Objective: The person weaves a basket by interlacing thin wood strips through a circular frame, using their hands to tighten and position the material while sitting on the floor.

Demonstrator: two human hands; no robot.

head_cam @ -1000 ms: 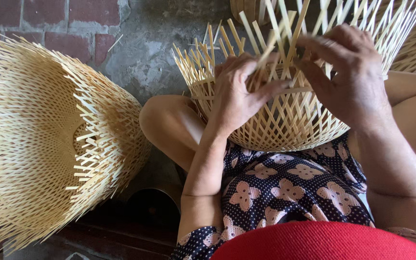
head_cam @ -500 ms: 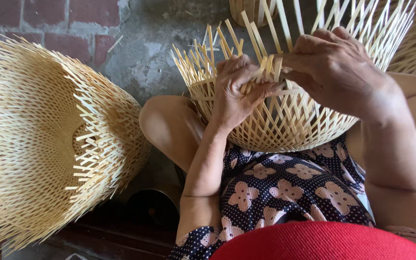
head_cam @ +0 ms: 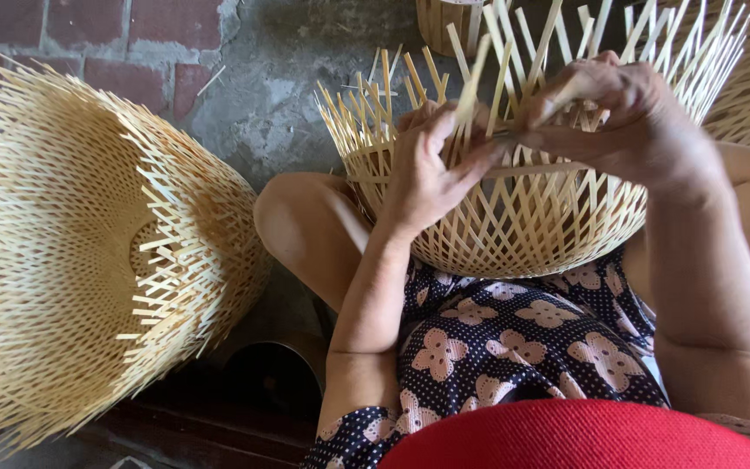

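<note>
Brick floor lies below. On the lap sits a half-woven basket (head_cam: pixel 514 217); left hand (head_cam: pixel 427 169) and right hand (head_cam: pixel 618 122) pinch its upright strips (head_cam: pixel 479 78). Bend them gently, weaving snug.

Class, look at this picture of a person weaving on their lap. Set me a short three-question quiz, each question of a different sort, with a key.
1. True or false: the half-woven pale bamboo-strip basket rests on the person's lap.
2. Multiple choice: where does the large finished pale bamboo basket lying on its side sit? A) left of the person B) on the lap C) on a shelf
3. Fill in: the left hand and right hand both grip upright bamboo ____ at the basket's rim.

Key: 1 true; 2 A; 3 strips. The hands work close together above the dark floral-print skirt, over a grey concrete floor.
</note>
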